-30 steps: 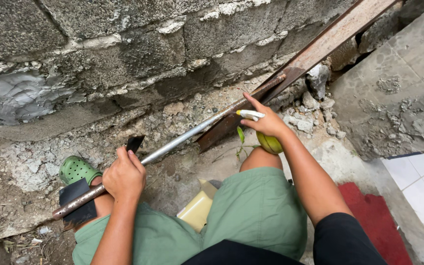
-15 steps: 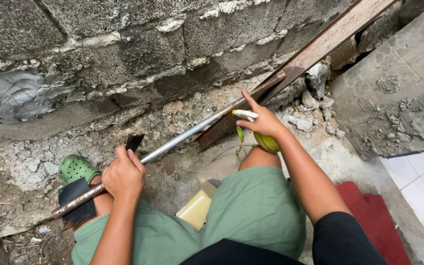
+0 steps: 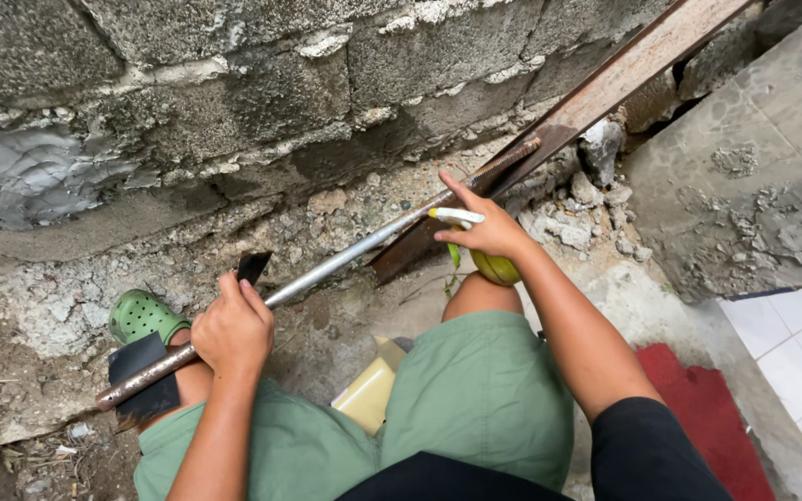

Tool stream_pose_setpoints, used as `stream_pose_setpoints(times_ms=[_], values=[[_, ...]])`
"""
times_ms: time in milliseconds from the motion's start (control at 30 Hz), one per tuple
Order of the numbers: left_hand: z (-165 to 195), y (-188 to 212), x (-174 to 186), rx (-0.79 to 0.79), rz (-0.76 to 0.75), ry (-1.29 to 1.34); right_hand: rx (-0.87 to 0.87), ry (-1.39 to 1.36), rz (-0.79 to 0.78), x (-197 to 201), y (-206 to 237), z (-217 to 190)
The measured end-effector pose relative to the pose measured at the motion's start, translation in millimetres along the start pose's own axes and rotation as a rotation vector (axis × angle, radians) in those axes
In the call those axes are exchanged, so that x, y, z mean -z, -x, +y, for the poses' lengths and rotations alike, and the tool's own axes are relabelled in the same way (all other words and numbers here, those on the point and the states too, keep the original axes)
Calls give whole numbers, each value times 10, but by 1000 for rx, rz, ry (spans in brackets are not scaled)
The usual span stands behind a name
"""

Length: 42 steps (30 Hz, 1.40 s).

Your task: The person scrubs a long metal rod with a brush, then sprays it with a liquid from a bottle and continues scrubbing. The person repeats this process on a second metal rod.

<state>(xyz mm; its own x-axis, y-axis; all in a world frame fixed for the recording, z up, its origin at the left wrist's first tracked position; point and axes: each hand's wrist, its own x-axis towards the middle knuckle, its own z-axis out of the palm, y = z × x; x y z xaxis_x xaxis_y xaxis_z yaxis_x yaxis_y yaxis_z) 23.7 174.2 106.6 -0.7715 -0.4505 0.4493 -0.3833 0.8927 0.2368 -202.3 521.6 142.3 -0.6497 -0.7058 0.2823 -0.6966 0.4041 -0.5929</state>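
The long grey metal pipe (image 3: 345, 255) runs slantwise from lower left to upper right, just off the foot of the rough grey concrete-block wall (image 3: 234, 83); its rusty lower end juts out past the left hand (image 3: 232, 329), and its threaded upper end lies against the rusted flat steel bar (image 3: 605, 83), whose top is cut off by the frame edge. The left hand is clenched round the pipe from above, so the stretch beneath the fingers is hidden; a small dark flat piece (image 3: 253, 267) shows just beyond the knuckles, though what it is cannot be made out. The right hand (image 3: 485, 232) rests on the pipe with fingers spread, while pinching a thin white stick-like object (image 3: 455, 215) whose nature is unclear. A green perforated rubber clog (image 3: 141, 315) sits partly behind the left forearm; a second, yellow-green one (image 3: 497, 269) is mostly hidden under the right wrist. A pale yellow box-shaped container (image 3: 370, 394), plain on its visible face, is wedged between the knees in green shorts (image 3: 475, 399); broken concrete rubble (image 3: 587, 209) lies by the bar; a red mat (image 3: 707, 417) is partly covered by the right arm.
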Motion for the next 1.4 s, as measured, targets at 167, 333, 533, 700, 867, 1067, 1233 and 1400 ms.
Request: stream_pose_setpoints(times_ms=[167, 333, 533, 700, 867, 1067, 1233, 1400], values=[[11, 31, 0, -20, 68, 14, -385, 14, -212, -109, -109, -102], [11, 76, -5, -61, 114, 30, -318, 185, -257, -187, -161, -234], [13, 135, -21, -83, 162, 57, -326, 132, -220, -189, -99, -365], [19, 156, -35, -45, 142, 63, -366, 125, -173, -117, -35, -375], [22, 156, -35, -79, 150, 45, -368, 199, -172, -75, -37, -244], [12, 160, -44, -114, 183, 34, -210, 76, -57, -63, -18, -25], [3, 151, -62, -91, 177, 29, -320, 7, -87, -17, -11, 8], [-3, 140, -78, -96, 183, 13, -408, -7, -115, -8, -20, -20]])
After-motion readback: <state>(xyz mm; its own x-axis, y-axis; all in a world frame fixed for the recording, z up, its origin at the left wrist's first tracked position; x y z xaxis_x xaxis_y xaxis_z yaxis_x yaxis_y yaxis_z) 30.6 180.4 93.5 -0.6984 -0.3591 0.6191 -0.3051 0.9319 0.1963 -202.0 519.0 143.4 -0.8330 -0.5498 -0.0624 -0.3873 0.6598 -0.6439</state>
